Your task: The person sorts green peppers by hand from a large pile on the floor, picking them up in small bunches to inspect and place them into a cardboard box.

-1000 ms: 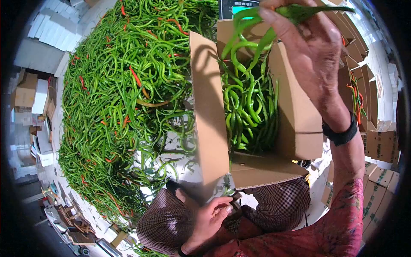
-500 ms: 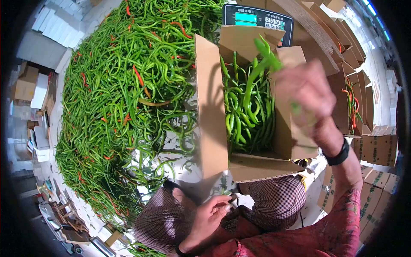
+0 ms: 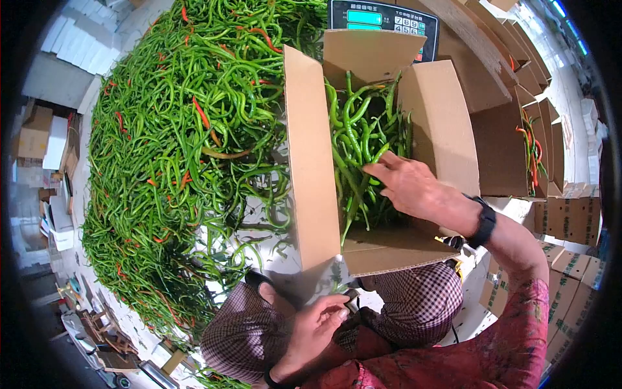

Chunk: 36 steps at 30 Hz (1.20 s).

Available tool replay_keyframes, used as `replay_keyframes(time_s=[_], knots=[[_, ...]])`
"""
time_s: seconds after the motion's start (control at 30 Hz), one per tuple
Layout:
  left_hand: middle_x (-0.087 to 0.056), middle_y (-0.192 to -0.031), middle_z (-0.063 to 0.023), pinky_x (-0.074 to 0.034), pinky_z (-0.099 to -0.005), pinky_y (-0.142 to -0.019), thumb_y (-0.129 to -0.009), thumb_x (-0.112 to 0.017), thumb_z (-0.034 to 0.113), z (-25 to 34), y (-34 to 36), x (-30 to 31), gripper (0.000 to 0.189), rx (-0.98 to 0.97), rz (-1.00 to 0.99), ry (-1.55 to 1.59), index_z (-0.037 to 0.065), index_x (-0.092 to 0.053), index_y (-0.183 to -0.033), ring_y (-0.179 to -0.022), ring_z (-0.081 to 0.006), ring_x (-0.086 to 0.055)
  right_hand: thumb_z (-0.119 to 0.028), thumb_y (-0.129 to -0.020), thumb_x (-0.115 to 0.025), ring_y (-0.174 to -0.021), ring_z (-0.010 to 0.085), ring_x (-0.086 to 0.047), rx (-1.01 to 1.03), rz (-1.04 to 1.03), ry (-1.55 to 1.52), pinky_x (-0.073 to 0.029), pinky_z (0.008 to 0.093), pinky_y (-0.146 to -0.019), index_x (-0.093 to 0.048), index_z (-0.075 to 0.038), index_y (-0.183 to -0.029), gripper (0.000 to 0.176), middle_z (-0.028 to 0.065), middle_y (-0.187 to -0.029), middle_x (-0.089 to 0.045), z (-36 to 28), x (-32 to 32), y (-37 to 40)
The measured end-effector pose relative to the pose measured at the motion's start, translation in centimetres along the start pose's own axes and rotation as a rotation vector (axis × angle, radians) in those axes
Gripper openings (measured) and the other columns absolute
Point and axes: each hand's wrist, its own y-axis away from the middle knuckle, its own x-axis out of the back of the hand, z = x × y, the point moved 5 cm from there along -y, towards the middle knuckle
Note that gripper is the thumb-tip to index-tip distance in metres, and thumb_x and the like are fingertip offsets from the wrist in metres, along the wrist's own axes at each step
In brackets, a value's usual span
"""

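My right hand (image 3: 414,188) reaches into an open cardboard box (image 3: 310,162) with its fingers closed on green chili peppers. More green chili peppers (image 3: 353,136) lie in the box around the fingertips, and the palm side is hidden. A dark band is on the right wrist. Low in front of my body, my left hand (image 3: 321,327) rests near my checkered lap, its fingers loosely bent and apart from the thumb. I see nothing held in it. To the left of the box spreads a large heap of chili peppers (image 3: 175,142), mostly green with some red ones.
A digital scale display (image 3: 382,27) stands behind the box. On the right are cardboard cartons (image 3: 499,146), one with red and green peppers (image 3: 532,155) in it. Printed cartons (image 3: 567,223) stand farther right. White boxes (image 3: 81,39) are stacked at the far left.
My right hand has moved down and left from above the box's right side into the box, bringing green peppers with it. The right flap stands more exposed. My left hand stays put.
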Motion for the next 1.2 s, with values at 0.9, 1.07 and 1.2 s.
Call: replay_keyframes(time_s=[0.9,1.07,1.2], knots=[[-0.061,-0.099,-0.0054,-0.048,-0.0238,-0.081,-0.092,-0.057,0.006,0.3,-0.1,-0.2,0.024,0.05,-0.057,0.027,0.0,-0.055,-0.115,-0.093,-0.0107,-0.058,-0.028,-0.084,-0.061,-0.095,0.0353,-0.064,-0.409,-0.088,0.008,-0.053,0.0435,-0.083,-0.064,0.003,-0.094,0.032,0.0214,-0.098,-0.066,5.2,-3.6,-10.6],[-0.062,-0.098,-0.0049,-0.047,-0.023,-0.079,-0.092,-0.058,0.007,0.1,0.1,0.1,0.023,0.03,-0.038,0.031,0.001,-0.056,-0.114,-0.09,-0.0096,-0.058,-0.032,-0.086,-0.055,-0.099,0.0368,-0.062,-0.289,-0.243,-0.116,-0.051,0.0443,-0.086,-0.064,0.004,-0.094,0.037,0.0229,-0.099,-0.065,2.1,-3.9,-9.0],[-0.062,-0.097,-0.0043,-0.047,-0.0224,-0.077,-0.092,-0.059,0.009,-1.0,0.4,0.1,0.024,0.049,-0.033,0.102,0.002,-0.057,-0.114,-0.087,-0.009,-0.058,-0.036,-0.09,-0.051,-0.082,0.033,-0.065,-0.297,-0.173,-0.493,-0.052,0.0433,-0.078,-0.056,0.003,-0.096,0.04,0.0216,-0.087,-0.065,3.7,-0.1,-7.5]])
